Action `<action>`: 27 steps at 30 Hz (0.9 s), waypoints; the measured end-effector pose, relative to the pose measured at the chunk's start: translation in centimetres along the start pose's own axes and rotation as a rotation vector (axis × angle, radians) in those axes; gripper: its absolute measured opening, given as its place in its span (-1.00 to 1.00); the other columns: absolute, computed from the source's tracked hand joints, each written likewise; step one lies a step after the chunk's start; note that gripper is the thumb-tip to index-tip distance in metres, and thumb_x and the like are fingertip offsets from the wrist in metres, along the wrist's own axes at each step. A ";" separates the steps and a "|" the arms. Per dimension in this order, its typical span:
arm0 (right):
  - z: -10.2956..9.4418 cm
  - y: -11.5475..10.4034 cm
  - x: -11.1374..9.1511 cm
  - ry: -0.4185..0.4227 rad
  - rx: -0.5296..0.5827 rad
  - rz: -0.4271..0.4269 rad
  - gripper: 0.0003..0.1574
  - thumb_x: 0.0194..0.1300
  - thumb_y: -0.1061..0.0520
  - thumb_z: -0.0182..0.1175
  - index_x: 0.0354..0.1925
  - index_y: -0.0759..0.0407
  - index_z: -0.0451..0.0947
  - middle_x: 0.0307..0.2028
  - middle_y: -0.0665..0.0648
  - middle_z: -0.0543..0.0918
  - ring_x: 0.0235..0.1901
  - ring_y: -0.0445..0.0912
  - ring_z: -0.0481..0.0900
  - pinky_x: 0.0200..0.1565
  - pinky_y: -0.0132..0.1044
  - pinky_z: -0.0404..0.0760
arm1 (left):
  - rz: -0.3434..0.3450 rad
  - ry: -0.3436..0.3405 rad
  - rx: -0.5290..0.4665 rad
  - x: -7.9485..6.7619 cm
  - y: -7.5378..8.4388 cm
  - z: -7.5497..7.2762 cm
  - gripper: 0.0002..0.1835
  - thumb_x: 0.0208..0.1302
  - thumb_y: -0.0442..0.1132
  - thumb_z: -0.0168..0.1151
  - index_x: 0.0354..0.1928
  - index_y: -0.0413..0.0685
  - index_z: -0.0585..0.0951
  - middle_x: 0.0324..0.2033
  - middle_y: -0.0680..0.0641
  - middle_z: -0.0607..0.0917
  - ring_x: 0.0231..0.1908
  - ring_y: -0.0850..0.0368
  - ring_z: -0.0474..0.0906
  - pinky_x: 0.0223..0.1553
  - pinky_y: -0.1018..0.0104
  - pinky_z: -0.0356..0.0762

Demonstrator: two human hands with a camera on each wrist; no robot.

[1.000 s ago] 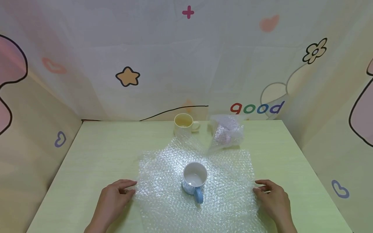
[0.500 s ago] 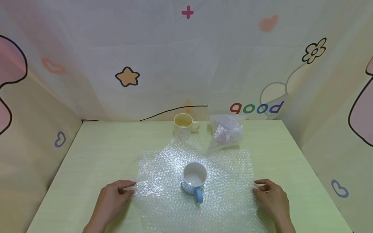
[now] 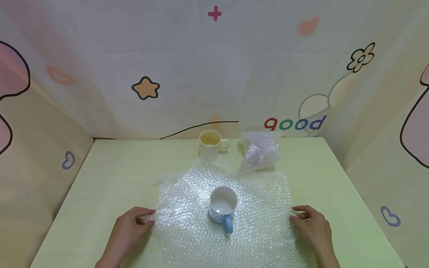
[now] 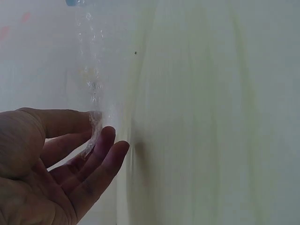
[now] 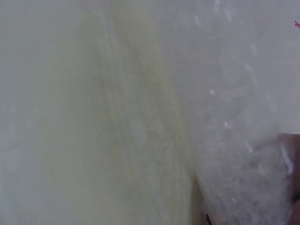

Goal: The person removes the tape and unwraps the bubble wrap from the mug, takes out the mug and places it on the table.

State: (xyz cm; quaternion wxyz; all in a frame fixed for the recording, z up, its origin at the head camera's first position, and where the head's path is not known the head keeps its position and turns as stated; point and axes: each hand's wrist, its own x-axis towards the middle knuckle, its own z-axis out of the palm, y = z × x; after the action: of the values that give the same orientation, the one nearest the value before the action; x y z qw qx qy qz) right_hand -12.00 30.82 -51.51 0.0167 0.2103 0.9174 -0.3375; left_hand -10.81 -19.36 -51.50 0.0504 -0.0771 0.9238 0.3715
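A blue-and-white mug (image 3: 222,204) stands upright on a sheet of bubble wrap (image 3: 187,238), its blue handle facing the near side. My left hand (image 3: 129,229) pinches the sheet's left edge. Thumb and fingers lie on either side of that edge in the left wrist view, where the bubble wrap (image 4: 95,124) is crinkled at the fingertips. At the right edge, my right hand (image 3: 313,227) holds the sheet with thumb and fingers. The right wrist view shows bubble wrap (image 5: 243,178) large and blurred, with only a sliver of the hand at the frame's right border.
Behind the sheet stands a yellow mug (image 3: 210,139), its lower front overlapped by the sheet's far corner. A pinkish bundle in bubble wrap (image 3: 263,150) sits to its right. The pale green table (image 3: 127,171) is bounded by printed cloth walls (image 3: 187,74).
Almost nothing differs. Both hands stay at the sheet's edges, and the mug keeps its place; the head view has shifted very slightly.
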 end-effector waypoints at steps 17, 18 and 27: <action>-0.8 -0.8 -0.9 -0.019 0.005 -0.056 -0.48 0.30 0.01 0.40 0.18 0.14 0.65 0.13 0.29 0.69 0.13 0.19 0.57 -0.08 -0.03 0.52 | 0.061 0.042 0.117 -0.4 1.1 -0.1 -0.53 0.22 -0.12 0.50 0.18 0.00 0.72 0.20 -0.11 0.61 0.11 -0.15 0.60 0.05 -0.11 0.59; -0.8 -1.0 -1.0 -0.013 0.004 -0.075 -0.49 0.30 0.03 0.40 0.18 0.13 0.66 0.15 0.29 0.68 0.16 0.19 0.55 -0.03 0.02 0.50 | 0.070 0.047 0.117 -0.5 1.3 -0.1 -0.51 0.22 -0.11 0.50 0.20 0.00 0.70 0.21 -0.13 0.60 0.17 -0.19 0.57 0.11 -0.15 0.57; -0.7 -2.3 -2.2 0.046 -0.026 -0.255 -0.52 0.22 0.11 0.46 0.12 0.11 0.72 0.23 0.37 0.61 0.19 0.27 0.38 0.03 0.13 0.43 | 0.197 0.107 0.118 -0.8 3.3 0.4 -0.44 0.17 -0.15 0.53 0.24 -0.02 0.68 0.22 -0.12 0.62 0.28 -0.24 0.46 0.20 -0.18 0.53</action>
State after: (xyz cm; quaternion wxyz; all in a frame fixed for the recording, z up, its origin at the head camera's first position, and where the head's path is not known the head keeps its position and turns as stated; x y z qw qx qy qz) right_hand -10.79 28.85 -49.24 -0.0446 0.0992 0.9412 -0.3199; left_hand -10.64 -16.68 -49.46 -0.0313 -0.0025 0.9486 0.3150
